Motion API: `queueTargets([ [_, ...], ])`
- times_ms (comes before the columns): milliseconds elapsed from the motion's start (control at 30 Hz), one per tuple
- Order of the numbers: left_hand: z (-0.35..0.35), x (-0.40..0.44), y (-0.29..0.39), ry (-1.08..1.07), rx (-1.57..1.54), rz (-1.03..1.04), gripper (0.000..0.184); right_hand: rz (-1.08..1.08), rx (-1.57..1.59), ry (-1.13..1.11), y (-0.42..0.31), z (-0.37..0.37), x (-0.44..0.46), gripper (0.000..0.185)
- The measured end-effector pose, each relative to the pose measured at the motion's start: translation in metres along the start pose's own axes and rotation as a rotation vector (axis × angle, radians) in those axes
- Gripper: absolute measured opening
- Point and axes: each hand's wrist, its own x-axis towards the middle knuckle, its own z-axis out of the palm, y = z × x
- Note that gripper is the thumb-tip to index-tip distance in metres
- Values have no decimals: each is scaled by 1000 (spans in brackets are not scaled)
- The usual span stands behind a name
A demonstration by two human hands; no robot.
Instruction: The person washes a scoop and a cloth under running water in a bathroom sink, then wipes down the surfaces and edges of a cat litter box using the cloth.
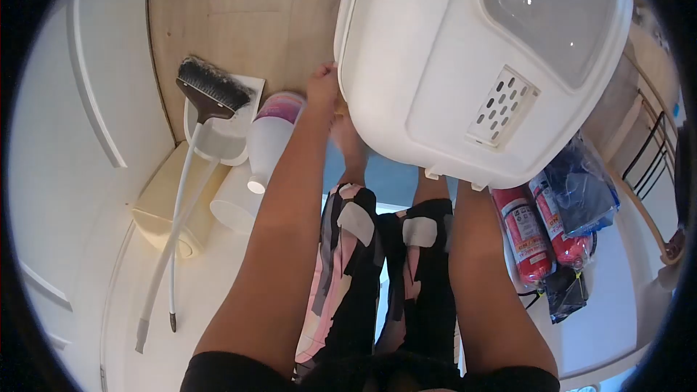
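Note:
A large white plastic box (428, 72) with a grey translucent window and a slotted vent fills the upper middle and right. My left hand (323, 86) is at the left edge of the box, its fingers curled against the rim. My right arm reaches forward under the lower side of the box, and the box hides my right hand. The box stands or hangs just in front of my knees; its underside cannot be seen.
A brush (214, 94) and a white dustpan (218, 138) lie left, beside a white bottle (270, 145) with a purple label and a cream container (174, 203). Red fire extinguishers (524, 236) in plastic wrap are at the right, near a rack (653, 145).

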Motion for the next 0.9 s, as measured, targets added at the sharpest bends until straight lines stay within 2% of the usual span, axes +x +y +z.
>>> queueTargets([
  [67, -9, -6, 2, -53, -44, 26, 32, -5, -47, 11, -5, -2, 0, 50],
  [133, -15, -27, 27, 216, 827, 279, 39, -14, -159, 23, -17, -1, -7, 51],
  [200, -27, -48, 57, 334, 689, 208, 45, -80, -603, 55, -34, -12, -20, 51],
  [233, -44, -48, 61, 391, 508, 262, 42, -101, -1039, 82, -43, -22, -32, 52],
  [267, -54, -50, 67, 440, 326, 316, 40, -22, -1400, 79, -58, -28, -47, 52],
  [333, -47, -109, 118, 466, 173, 519, 33, 352, -1816, -86, -104, -13, -69, 39],
  [367, -39, -143, 145, 460, 165, 539, 33, 242, -1692, -120, -112, 11, -97, 34],
  [400, -26, -179, 169, 313, 8, 456, 32, 141, -1569, -152, -119, 52, -132, 30],
  [433, -13, -212, 189, 164, -143, 365, 31, 2, -1481, -265, -126, 112, -167, 33],
  [500, 14, -264, 214, -40, -178, 332, 36, -329, -1369, -491, -139, 224, -229, 41],
  [533, 28, -291, 228, -52, -177, 332, 36, -530, -1346, -611, -144, 265, -246, 47],
  [600, 52, -327, 253, -512, -499, 174, 41, -836, -1438, -780, -151, 309, -255, 52],
  [633, 59, -331, 257, -520, -495, 174, 41, -841, -1437, -771, -157, 318, -254, 52],
  [700, 71, -332, 264, -563, -311, 462, 45, -702, -1338, -704, -169, 331, -247, 48],
  [733, 74, -325, 267, -568, -306, 461, 45, -703, -1335, -696, -175, 333, -243, 48],
  [800, 71, -295, 272, -225, 213, 721, 48, -730, -1106, -405, -189, 334, -228, 47],
  [833, 71, -282, 275, -224, 216, 717, 48, -724, -1107, -404, -199, 337, -218, 47],
  [900, 75, -258, 281, 15, 840, 819, 50, -1131, -1261, -308, -224, 351, -193, 45],
])
